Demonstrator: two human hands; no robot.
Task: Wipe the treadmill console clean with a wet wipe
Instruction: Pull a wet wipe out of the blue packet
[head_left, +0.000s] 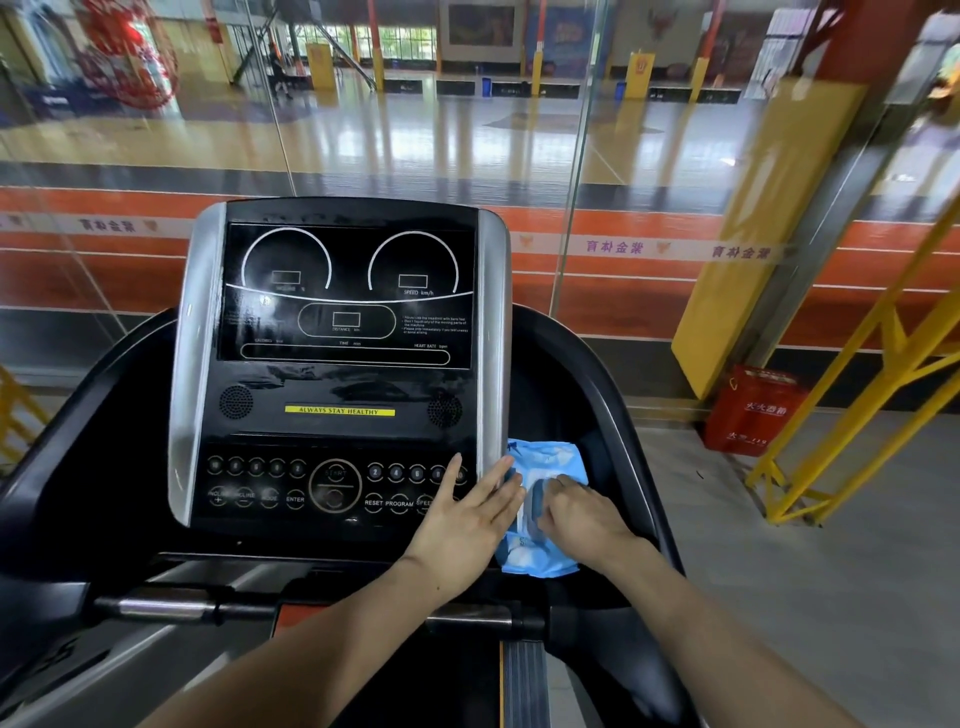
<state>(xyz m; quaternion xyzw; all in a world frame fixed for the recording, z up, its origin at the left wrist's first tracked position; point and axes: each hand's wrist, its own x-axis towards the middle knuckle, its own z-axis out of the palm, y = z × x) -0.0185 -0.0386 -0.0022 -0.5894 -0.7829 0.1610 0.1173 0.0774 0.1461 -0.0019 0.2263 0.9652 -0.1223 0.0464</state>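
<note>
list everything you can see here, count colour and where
treadmill console: one, black with silver side trim, centre, dark display above a button panel
yellow label strip: one, yellow, across the console below the display
wet wipe pack: one, light blue, in the tray right of the console
handlebar: one, silver and black, below the console
glass wall: clear panels, behind the treadmill
red bag: one, red, on the floor at right
yellow frame: one, yellow, far right
left hand: open, flat by the pack's left edge
right hand: on top of the pack, fingers at its opening
</note>
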